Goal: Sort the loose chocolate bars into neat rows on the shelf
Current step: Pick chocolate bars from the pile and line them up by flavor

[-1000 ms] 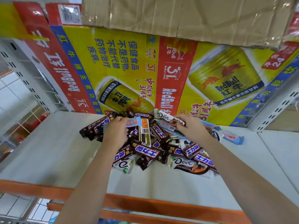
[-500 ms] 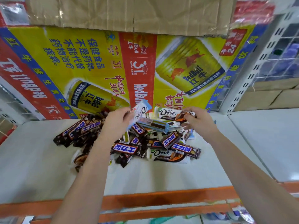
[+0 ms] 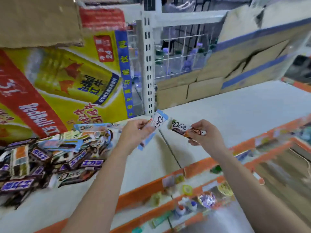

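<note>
Left hand [image 3: 134,133] grips blue Dove bar [image 3: 157,122], right hand [image 3: 204,132] grips brown Dove bar [image 3: 181,128]. Both right of the pile [image 3: 50,158], apparently above the shelf [image 3: 235,118]; view blurred.

The right half of the shelf [image 3: 235,118] lies bare from the seam across to the far end, with open room above it. At the left the pile [image 3: 50,158] of bars covers the shelf back to the Red Bull carton [image 3: 55,84]. A slotted post [image 3: 149,68] stands at the back by the seam, cardboard boxes [image 3: 227,73] wall the rear right, and the orange rail [image 3: 168,180] edges the front.
</note>
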